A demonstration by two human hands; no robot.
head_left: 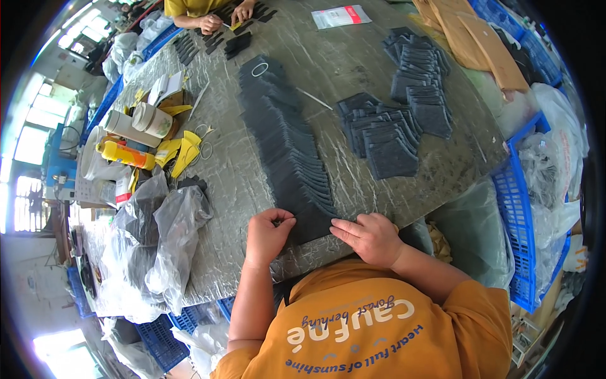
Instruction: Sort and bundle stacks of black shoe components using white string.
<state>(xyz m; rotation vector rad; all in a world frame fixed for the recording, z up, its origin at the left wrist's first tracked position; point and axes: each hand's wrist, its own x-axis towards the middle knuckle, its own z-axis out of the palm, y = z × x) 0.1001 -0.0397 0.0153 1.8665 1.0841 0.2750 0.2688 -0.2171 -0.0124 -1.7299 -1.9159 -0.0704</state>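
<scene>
Because the grey marbled table [353,57] takes up most of what I see, I start there: it runs away from me, with blue crates [517,208] along its right edge and crumpled clear plastic bags [164,234] at my left. Down its middle lies a long overlapped row of dark fabric pieces [284,139], fanned like shingles, and to the right of it sit smaller heaps of the same dark pieces [391,136]. Across the table another person's hands [224,19] work on similar pieces.

Nearest me, at the table's near edge, is the last piece of the row [309,221], flat and partly tucked under its neighbours. I judge it light, thin and limp, likely to slide off the stack, so the free near corners are where to take hold.

From below, my left hand [268,234] comes in, the wrist bent, its fingertips pinched on the piece's left corner. Beside it, my right hand [369,237] lies palm down, its fingers stretched and pressing flat on the right edge, not gripping.
</scene>
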